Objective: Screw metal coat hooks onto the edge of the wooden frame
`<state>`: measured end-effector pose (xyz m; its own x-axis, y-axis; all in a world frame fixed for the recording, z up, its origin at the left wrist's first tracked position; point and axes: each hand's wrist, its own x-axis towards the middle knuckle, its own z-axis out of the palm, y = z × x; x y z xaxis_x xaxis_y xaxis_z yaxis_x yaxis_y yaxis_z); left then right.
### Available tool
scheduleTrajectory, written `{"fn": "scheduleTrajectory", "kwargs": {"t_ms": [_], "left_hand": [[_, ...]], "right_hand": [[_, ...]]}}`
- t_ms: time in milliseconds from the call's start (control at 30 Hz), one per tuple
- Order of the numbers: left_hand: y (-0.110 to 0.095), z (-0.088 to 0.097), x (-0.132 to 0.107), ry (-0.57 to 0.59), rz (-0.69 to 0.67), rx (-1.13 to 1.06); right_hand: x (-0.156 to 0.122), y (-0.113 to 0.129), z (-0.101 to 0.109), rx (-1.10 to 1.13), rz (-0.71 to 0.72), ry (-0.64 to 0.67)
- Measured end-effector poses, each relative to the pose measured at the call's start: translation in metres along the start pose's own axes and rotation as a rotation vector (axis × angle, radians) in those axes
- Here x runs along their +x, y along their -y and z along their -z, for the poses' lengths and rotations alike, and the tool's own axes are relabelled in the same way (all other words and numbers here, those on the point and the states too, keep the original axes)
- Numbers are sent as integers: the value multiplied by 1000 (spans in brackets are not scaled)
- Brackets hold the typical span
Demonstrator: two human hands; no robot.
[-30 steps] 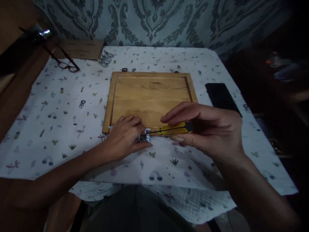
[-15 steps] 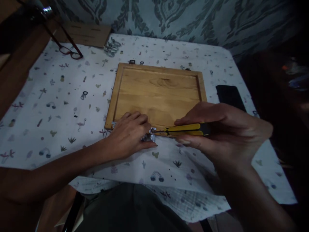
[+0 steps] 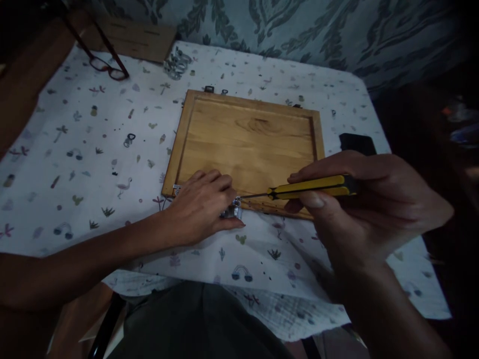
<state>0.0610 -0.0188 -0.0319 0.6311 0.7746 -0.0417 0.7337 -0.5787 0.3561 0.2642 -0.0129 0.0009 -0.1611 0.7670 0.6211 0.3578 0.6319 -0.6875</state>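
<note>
A framed wooden panel (image 3: 254, 139) lies flat on the table. At its near edge, my left hand (image 3: 204, 202) is closed over a shiny metal fitting (image 3: 232, 210), fingers above and thumb along the front. Most of the fitting is hidden under those fingers. My right hand (image 3: 370, 199) grips a yellow and black screwdriver (image 3: 312, 187) by its handle. Its thin shaft points left, with the tip at or very close to the fitting; contact cannot be made out. Another small metal fitting (image 3: 177, 189) shows at the panel's near left corner.
Dark fittings (image 3: 209, 89) stick out at the panel's far edge. Eyeglasses (image 3: 108, 69), a cardboard piece (image 3: 134, 41) and a pile of metal parts (image 3: 177, 64) are at the far left. A small metal part (image 3: 129, 140) lies left; a black flat object (image 3: 358, 143) lies right.
My right hand and the screwdriver handle have moved right and slightly up, showing more of the shaft. My left hand stays on the fitting. The view has shifted slightly.
</note>
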Motion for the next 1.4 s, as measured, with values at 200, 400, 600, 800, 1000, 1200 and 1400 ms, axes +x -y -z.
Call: {"fn": "scheduleTrajectory", "kwargs": {"t_ms": [200,400,600,800,1000,1200,1400], "left_hand": [[1,-2,-1,-49,-20,2],[1,-2,-1,-45,-16,-3],[-1,2,-1,-4,-9,1],[-2,4,-1,3,-1,20],[2,-3,-2,-63,-26,10],[3,-2,-4,-87,-45,2],[3,0,-4,-51,-33,19]], "right_hand": [[0,3,-1,-21,-43,6],[2,6,-4,-11,-90,-5],[1,11,-6,8,-92,20],[3,11,-6,17,-47,120],[8,6,3,52,-5,262],[11,13,1,86,-10,176],[11,12,2,151,-178,263]]}}
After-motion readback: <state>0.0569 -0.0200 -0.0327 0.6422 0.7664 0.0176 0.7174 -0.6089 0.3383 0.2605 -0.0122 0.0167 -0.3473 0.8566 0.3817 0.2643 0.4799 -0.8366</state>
